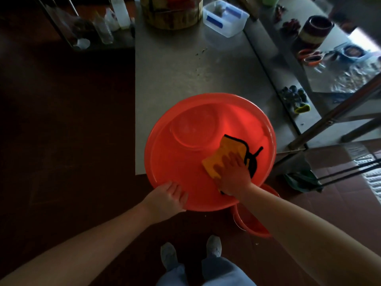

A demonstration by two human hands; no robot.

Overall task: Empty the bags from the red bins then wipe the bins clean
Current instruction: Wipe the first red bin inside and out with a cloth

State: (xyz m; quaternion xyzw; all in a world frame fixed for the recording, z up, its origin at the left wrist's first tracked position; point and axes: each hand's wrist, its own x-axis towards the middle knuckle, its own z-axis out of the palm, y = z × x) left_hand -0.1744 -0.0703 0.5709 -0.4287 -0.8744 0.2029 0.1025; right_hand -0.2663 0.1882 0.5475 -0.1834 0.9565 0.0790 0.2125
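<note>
A big round red bin [181,162] rests on the near end of a steel table, tilted toward me so its inside faces up. My left hand [169,198] grips its near rim. My right hand [234,173] is inside the bin, pressing a yellow cloth with black edging [225,152] flat against the inner wall. A second red bin [250,222] stands on the floor under my right forearm, mostly hidden. No bags show inside the large bin.
The steel table [185,65] holds a wooden tub [173,15] and a clear plastic box [225,17] at its far end. A second table to the right carries gloves [294,98], scissors [311,56] and a dark pot [313,29]. Metal frame legs stand at right; bottles on a rack at far left.
</note>
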